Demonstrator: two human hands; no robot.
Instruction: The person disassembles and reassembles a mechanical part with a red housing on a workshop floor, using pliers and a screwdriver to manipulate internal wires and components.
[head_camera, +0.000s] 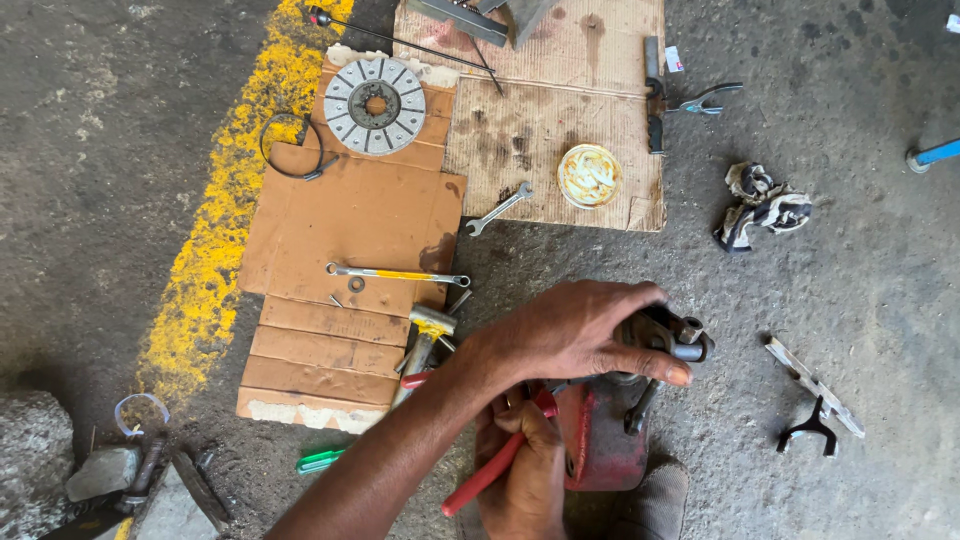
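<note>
A person's two bare hands work low on a grey concrete floor. The left hand reaches across from the lower left, its fingers curled tight over a dark metal part that sits on top of a red metal block. The right hand is just below it, closed in a fist around the red handles of a pair of pliers, whose nose is hidden under the left hand. To the left lie flattened sheets of cardboard carrying a round clutch disc, a long spanner and a hammer. A small wrench and a tub of pale grease lie further up. A crumpled rag lies to the right.
</note>
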